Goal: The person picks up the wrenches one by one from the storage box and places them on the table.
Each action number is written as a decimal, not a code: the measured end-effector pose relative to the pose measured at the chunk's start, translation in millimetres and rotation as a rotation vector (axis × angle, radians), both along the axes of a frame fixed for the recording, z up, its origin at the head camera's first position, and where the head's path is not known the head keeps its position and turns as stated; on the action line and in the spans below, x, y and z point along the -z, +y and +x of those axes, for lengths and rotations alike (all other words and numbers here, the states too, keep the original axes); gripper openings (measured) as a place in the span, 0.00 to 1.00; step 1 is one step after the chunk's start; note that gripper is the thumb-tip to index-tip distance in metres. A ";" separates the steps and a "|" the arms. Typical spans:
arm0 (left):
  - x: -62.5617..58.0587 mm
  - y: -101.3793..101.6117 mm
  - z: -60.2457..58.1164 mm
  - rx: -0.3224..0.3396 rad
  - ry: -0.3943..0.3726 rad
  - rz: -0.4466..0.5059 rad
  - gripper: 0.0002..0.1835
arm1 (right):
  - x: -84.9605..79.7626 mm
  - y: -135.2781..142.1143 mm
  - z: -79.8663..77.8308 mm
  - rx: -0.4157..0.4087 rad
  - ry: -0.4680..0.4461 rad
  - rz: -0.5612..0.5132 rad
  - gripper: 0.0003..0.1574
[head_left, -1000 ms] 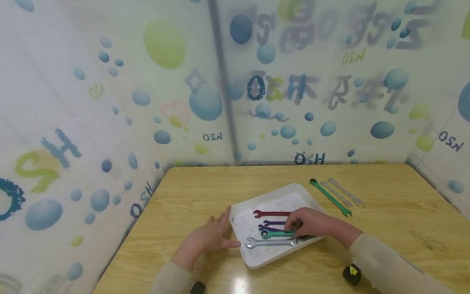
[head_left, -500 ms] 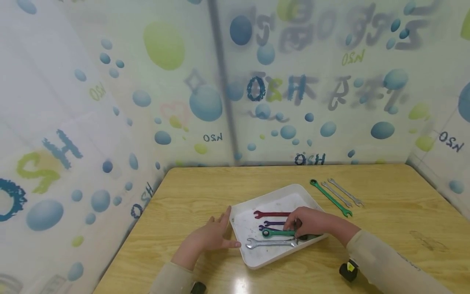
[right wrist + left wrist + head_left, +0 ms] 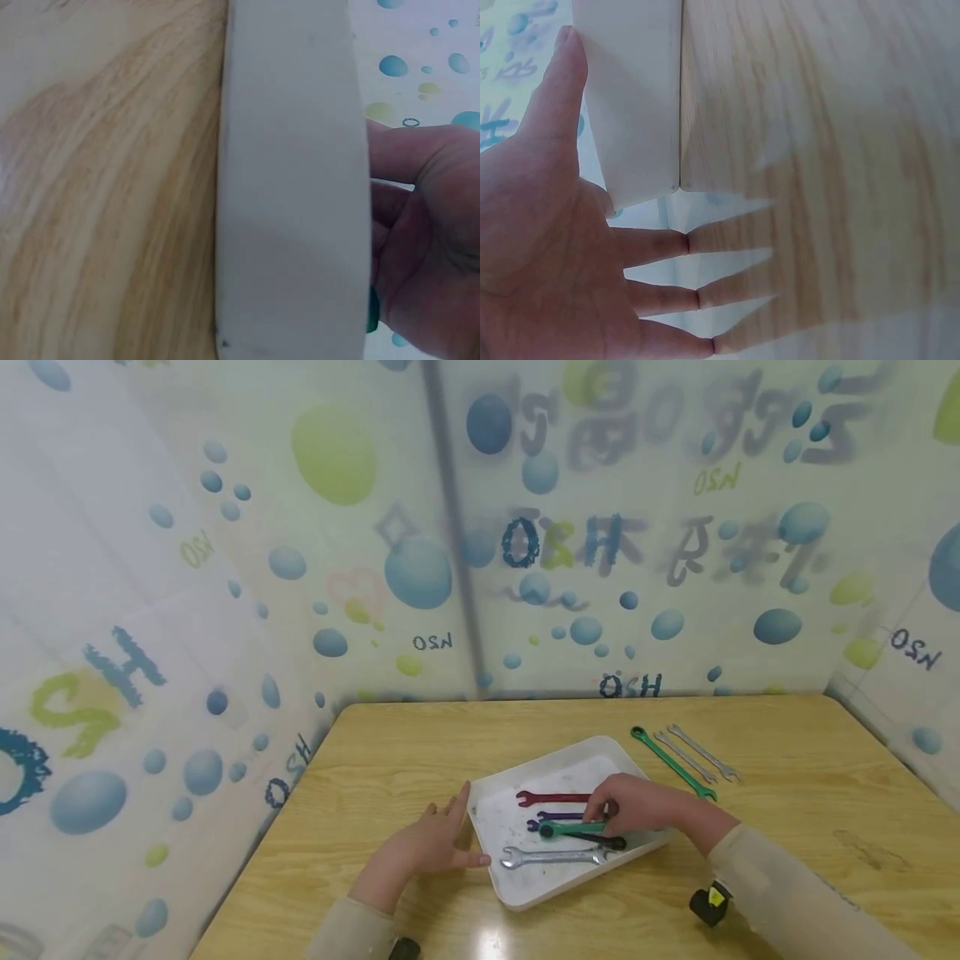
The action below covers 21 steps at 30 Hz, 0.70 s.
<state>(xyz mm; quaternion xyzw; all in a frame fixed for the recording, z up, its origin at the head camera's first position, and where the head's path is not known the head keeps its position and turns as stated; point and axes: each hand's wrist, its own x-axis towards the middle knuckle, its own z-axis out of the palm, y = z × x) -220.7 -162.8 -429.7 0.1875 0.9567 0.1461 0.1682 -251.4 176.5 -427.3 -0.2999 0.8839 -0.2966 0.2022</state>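
My right hand (image 3: 637,803) pinches a green ratcheting wrench (image 3: 572,829) over the white tray (image 3: 528,887). The wrench's ring end points left; a bit of its other end (image 3: 373,310) shows below the palm in the right wrist view, where the tray wall hides the fingertips. Under it lies a black wrench (image 3: 612,842), partly covered. A large silver wrench (image 3: 551,857) lies at the tray's near side, with purple wrenches (image 3: 551,816) and a red wrench (image 3: 551,797) farther back. My left hand (image 3: 431,843), fingers spread, rests against the tray's left end.
On the wooden table (image 3: 390,752), right of the tray, lie a green wrench (image 3: 672,762) and two slim silver wrenches (image 3: 703,752) side by side. A patterned curtain wall (image 3: 600,527) closes off the table's far edge.
The right hand has shifted slightly up and back with the green wrench, and more of the black wrench beneath has come into sight. The left hand and tray have stayed put.
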 end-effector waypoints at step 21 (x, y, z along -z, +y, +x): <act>-2.4 -1.4 4.0 0.009 0.014 0.034 0.63 | -12.7 19.3 -1.3 0.006 -0.019 -0.095 0.16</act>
